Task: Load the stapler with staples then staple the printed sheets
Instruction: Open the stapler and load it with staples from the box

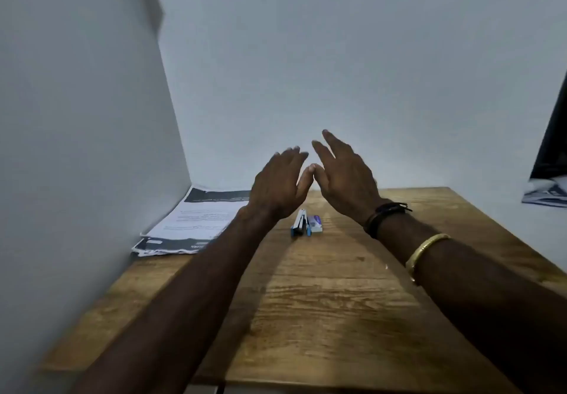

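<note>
A small blue and white stapler (299, 224) lies on the wooden table (322, 295), with a little staple box (315, 224) touching its right side. Printed sheets (196, 221) with dark header bands are stacked at the table's far left corner against the wall. My left hand (277, 183) and my right hand (343, 175) are both raised above the table beyond the stapler, backs toward me, fingers spread, thumbs nearly touching. Neither hand holds anything.
White walls close in the table on the left and at the back. A dark object with printed material (549, 178) sits off the table at the right edge. My right forearm wears a black band and a gold bangle.
</note>
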`<state>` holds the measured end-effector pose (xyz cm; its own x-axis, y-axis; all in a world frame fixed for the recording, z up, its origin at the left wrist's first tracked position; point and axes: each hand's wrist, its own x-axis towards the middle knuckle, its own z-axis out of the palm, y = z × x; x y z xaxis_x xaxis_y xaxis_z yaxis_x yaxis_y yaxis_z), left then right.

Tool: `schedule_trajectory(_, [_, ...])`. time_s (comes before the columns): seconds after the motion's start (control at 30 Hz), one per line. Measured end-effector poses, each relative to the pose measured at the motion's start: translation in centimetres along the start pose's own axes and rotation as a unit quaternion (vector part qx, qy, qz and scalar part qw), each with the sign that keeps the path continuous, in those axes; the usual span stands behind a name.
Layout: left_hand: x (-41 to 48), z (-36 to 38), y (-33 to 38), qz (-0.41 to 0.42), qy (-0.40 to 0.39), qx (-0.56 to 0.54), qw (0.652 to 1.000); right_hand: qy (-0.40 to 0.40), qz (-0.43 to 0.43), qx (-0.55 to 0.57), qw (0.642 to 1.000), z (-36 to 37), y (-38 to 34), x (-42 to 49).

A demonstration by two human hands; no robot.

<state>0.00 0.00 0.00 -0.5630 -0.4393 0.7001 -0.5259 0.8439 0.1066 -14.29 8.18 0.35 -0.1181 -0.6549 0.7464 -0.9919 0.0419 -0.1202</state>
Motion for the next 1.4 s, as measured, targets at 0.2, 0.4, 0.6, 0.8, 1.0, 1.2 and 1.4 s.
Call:
schedule_trajectory(0.2, [-3.0, 1.5, -1.2, -0.07, -0.164, -0.054, 0.982, -0.171, 0.054, 0.073, 0.981, 2.9, -0.1, -2.8])
schedule_trajectory(0.4, [-4.7, 2.8, -1.5, -0.125, -0.222, -0.059, 0.965, -0.221, 0.095, 0.063, 0.969, 4.6, -0.4, -4.6])
schedule_trajectory(0.6, [-5.1, 4.4, -1.5, -0.122, -0.208, -0.044, 0.97, -0.242, 0.088, 0.062, 0.964, 5.2, -0.3, -4.4])
schedule_trajectory(0.8, [-5.2, 5.1, -1.9, -0.1, -0.164, -0.031, 0.981, -0.256, 0.106, 0.056, 0.959, 4.8, -0.3, -4.3])
schedule_trajectory(1.0, [-5.3, 5.1, -2.1, -0.129, -0.111, -0.069, 0.983, -0.234, 0.116, -0.015, 0.965, 4.1, 0.0, -4.7])
schedule_trajectory(1.2, [-5.3, 5.0, -2.2, -0.221, -0.061, -0.205, 0.952, -0.218, 0.143, -0.068, 0.963, 3.3, 0.9, -5.3])
schedule_trajectory(1.4, [-5.1, 5.3, -2.0, -0.276, -0.053, -0.303, 0.911, -0.157, 0.108, -0.059, 0.98, 3.7, 0.8, -5.2])
